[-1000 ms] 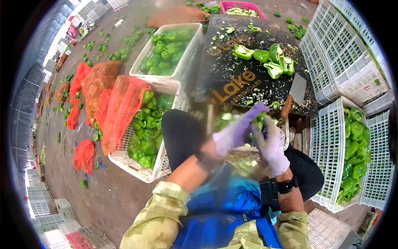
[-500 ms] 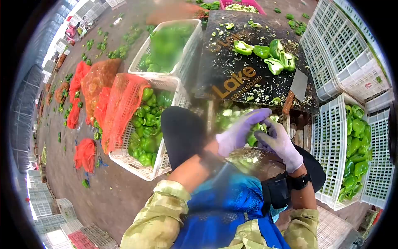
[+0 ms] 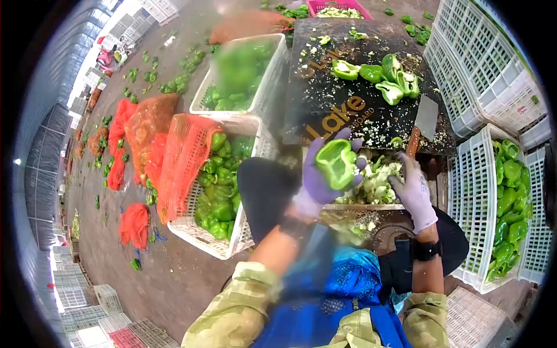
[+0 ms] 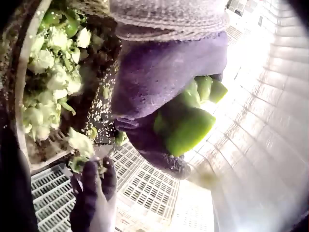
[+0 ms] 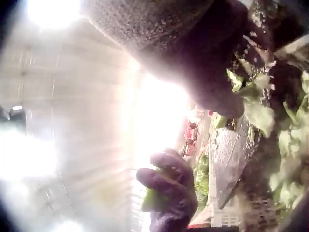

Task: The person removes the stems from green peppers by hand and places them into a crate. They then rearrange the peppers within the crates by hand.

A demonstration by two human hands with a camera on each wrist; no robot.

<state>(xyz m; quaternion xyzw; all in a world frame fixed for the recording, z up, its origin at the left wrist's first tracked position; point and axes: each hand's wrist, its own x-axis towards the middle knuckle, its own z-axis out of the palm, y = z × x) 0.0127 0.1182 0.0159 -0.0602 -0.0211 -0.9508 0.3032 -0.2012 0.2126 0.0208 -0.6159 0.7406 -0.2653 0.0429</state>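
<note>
My left hand [image 3: 313, 184], in a purple glove, holds up a hollowed green bell pepper half [image 3: 336, 165], its cut side toward the head view. In the left wrist view the fingers curl round the pepper's green wall [image 4: 190, 128]. My right hand [image 3: 416, 194], also gloved, is lower and to the right over a bin of pale pepper cores [image 3: 377, 180]. Between its fingertips the left wrist view shows a pale pepper core [image 4: 79, 145]. A cleaver [image 3: 427, 118] with a wooden handle lies on the board just beyond the right hand.
Cut pepper pieces [image 3: 390, 93] and seeds lie on a black board [image 3: 313, 113]. Crates of green peppers stand left [image 3: 264, 142] and right [image 3: 473, 214]. Red mesh bags [image 3: 188, 156] lie at left, stacked white crates [image 3: 473, 69] at right, and a pink basket [image 3: 313, 8] behind.
The hands, earlier together at the pepper, have parted. The left has turned the pepper's hollow side up; the right has moved right with the core. More of the bin shows.
</note>
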